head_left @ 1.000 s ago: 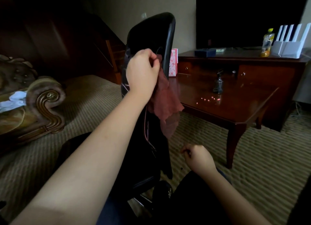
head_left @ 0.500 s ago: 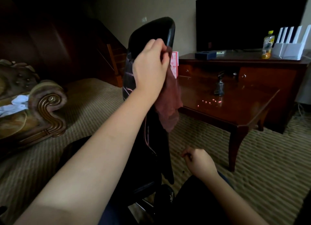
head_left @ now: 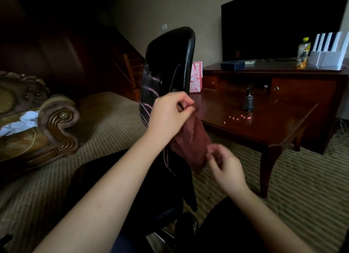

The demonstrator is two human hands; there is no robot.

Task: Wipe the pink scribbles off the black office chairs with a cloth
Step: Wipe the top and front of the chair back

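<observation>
My left grip [head_left: 170,113] was closed on the upper end of the cloth [head_left: 190,141], pinching it between thumb and forefinger just beside the right edge of the black chair backrest [head_left: 170,60]. The cloth hung down from that pinch in front of the chair's lower back, bunched rather than spread. My right grip [head_left: 227,169] was at the cloth's lower fold; its fingertips were blurred, so I could not tell whether they pinched the fabric or only touched it. Pink scribbles [head_left: 149,94] crossed the left part of the backrest, and a thinner pink line ran lower down beside the cloth. I judged the step in hand to be re-folding the cloth into a wiping pad, not wiping, since no cloth lay on the marks. The next move called for gathering the loose fabric into a firm pad, carrying it left onto the scribbles and pressing it flat. A spray bottle [head_left: 248,101] stood on the tabletop [head_left: 236,131], well apart from the chair
</observation>
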